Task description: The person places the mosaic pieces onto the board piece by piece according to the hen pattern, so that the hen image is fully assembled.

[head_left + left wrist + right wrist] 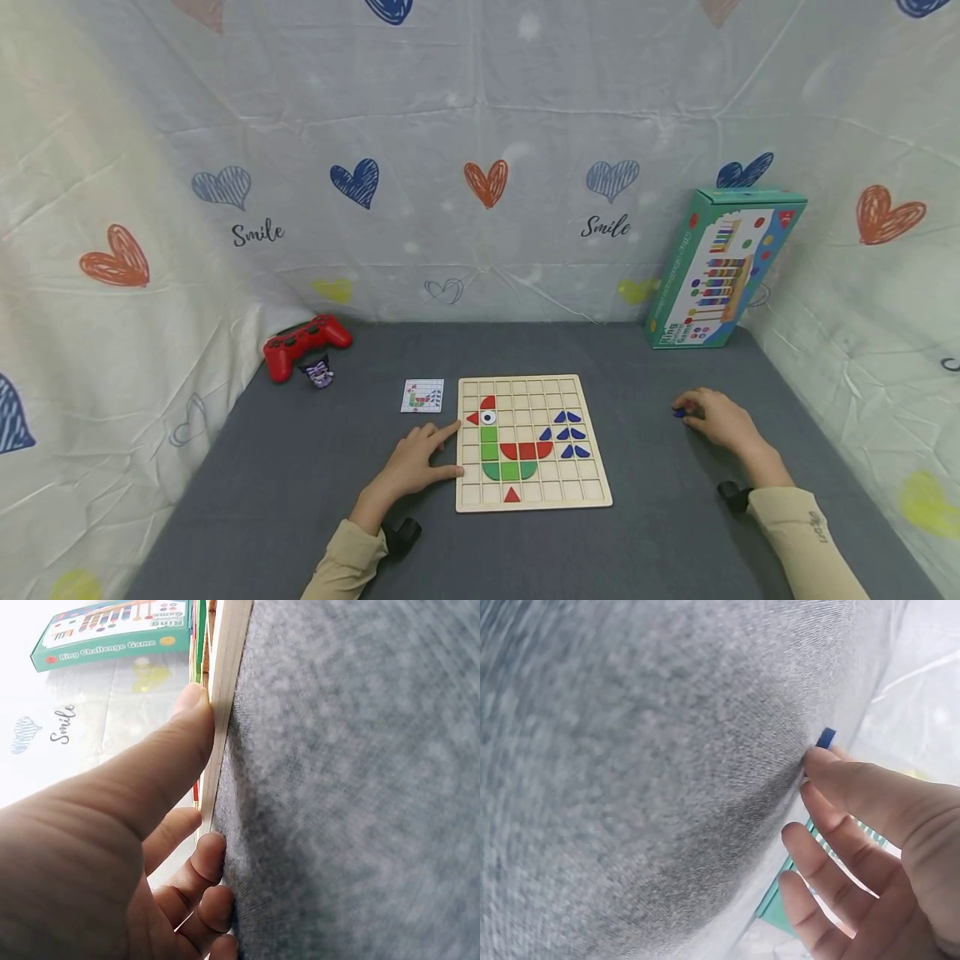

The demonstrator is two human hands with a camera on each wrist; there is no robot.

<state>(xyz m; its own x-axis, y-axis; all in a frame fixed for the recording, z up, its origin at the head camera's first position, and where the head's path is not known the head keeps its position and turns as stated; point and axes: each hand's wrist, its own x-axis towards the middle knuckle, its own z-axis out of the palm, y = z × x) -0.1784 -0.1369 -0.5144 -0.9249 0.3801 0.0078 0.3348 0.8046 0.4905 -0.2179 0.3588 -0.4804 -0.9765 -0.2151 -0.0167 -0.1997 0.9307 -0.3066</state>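
Observation:
A square wooden grid board (566,492) lies on the table with flat coloured pieces set in its cells: red, green and blue ones and a white eye piece (488,417), together forming a bird-like figure. My left hand (411,464) rests at the board's left edge, with its thumb and index finger touching the rim; the left wrist view shows the thumb (169,761) against the side of the board. Off to the right, my right hand (722,419) pinches a small blue piece (826,738) between thumb and index finger, just above the cloth. The fingers partly hide that piece.
A small pattern card (422,396) lies left of the board's upper corner. At the back left are a red game controller (303,343) and a small purple figurine (318,372). A green game box (723,267) stands at the back right, against the curtain.

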